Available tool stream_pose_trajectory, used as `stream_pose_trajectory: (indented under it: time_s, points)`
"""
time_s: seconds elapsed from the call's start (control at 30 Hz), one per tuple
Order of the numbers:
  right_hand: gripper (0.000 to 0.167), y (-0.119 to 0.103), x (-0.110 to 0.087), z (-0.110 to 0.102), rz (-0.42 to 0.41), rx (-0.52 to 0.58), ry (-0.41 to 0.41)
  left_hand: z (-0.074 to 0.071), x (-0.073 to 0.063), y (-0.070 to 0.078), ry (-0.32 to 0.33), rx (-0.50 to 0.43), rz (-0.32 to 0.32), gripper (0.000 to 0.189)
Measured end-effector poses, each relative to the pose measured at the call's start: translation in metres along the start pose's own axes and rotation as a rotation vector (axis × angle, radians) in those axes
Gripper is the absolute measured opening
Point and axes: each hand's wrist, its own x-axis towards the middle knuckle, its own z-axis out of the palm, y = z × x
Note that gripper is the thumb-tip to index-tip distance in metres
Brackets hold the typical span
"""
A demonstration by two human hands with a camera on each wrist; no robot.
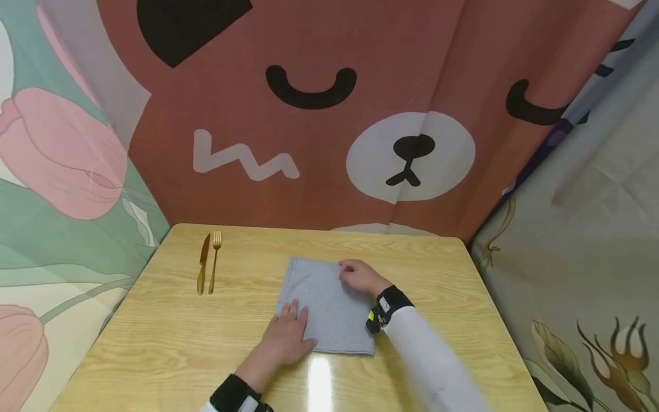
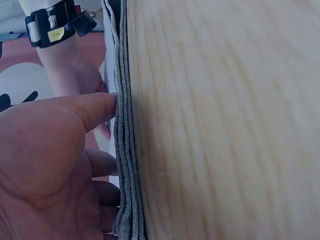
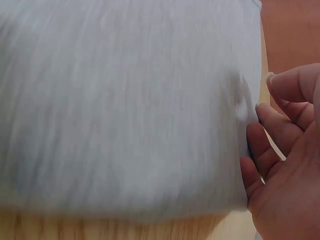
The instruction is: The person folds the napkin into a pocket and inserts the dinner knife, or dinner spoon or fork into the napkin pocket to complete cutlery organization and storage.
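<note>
At folded cloth (image 1: 334,315), left grip (image 1: 288,337), right grip (image 1: 364,277)

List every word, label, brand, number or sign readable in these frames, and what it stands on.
Readable text: none.
Yellow label on the right wrist's black strap: any marks are too small and blurred to read.
Grey cloth, knife, fork: no lettering visible.
Wall hanging: drawn shapes only, no words.
</note>
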Motion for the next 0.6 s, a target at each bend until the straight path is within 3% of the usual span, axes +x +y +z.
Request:
stream_pose_trajectory:
  time_s: [0.33, 0.6]
  points:
    - [0.021, 0.013, -0.014, -0.019, 0.115, 0.13, 0.103, -0.001, -0.001, 0.001, 0.008, -0.018, 0.009, 0.084]
    - [0.019, 0.024, -0.015, -0.024, 0.192, 0.277, 0.089, 0.002, 0.006, 0.012, 0.017, -0.019, -0.004, 0.071]
